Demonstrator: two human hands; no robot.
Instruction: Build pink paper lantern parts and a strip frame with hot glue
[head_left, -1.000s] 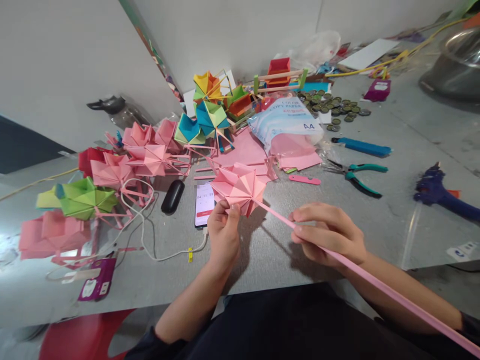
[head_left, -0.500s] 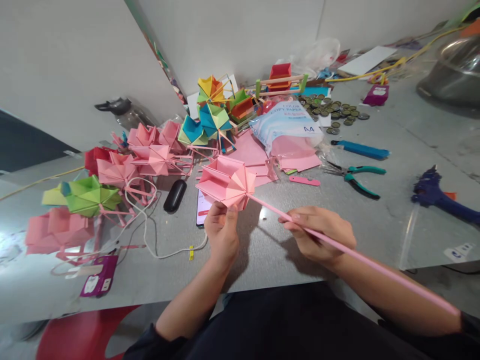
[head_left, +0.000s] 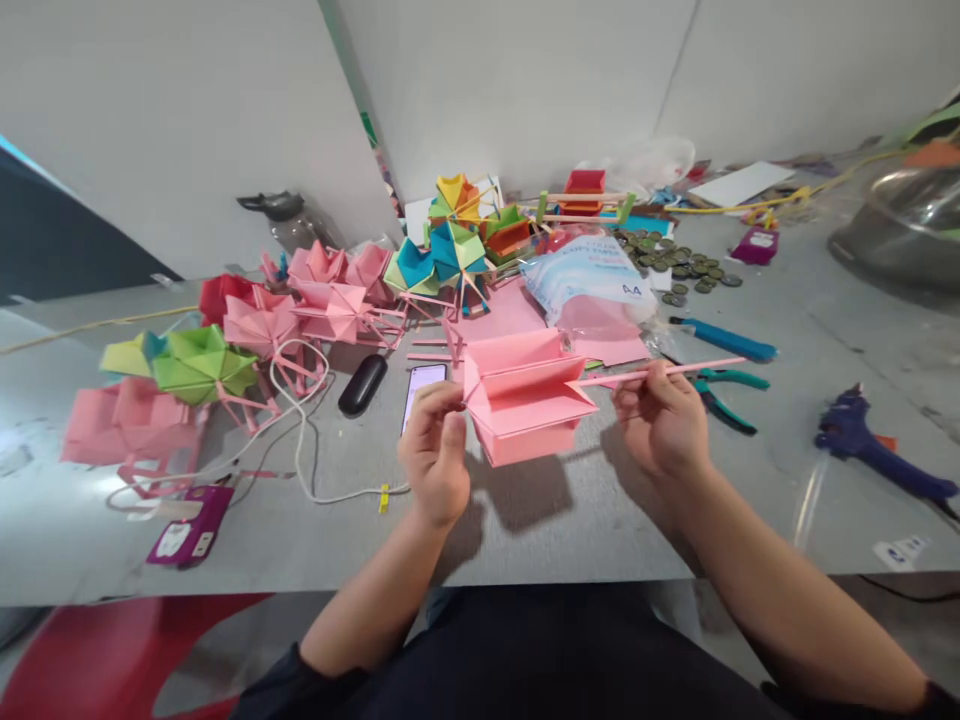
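Partly hidden: phone (head_left: 421, 385) behind left hand (head_left: 435, 455), only upper screen showing; pliers (head_left: 720, 395) cut by right hand (head_left: 661, 420), green handles alone visible. Print on paper pack (head_left: 592, 280) too small to read beyond "A4". Far right, metal bowl (head_left: 911, 225) blurred and cropped by the frame edge.

Held above grey surface (head_left: 570, 520), between both hands: pink folded paper piece (head_left: 525, 395), boxy, with open pockets and sharp creases, a flat panel jutting toward the right (inner folds hard to sort out). Left hand closed on its left edge, thumb and fingers pinching. Right hand pinched narrow on thin pink stick (head_left: 660, 372), which runs from the piece's centre out past the fingers to the right, nearly level.

Behind, well apart: row of finished pink paper wheels (head_left: 307, 305), green one (head_left: 199, 365) at left, multicoloured ones (head_left: 450, 245) by the wall. White cable (head_left: 300, 440) looped near black case (head_left: 362, 385). Blue glue gun (head_left: 870, 450) at right; scattered bottle caps (head_left: 675, 260) beyond the pack.
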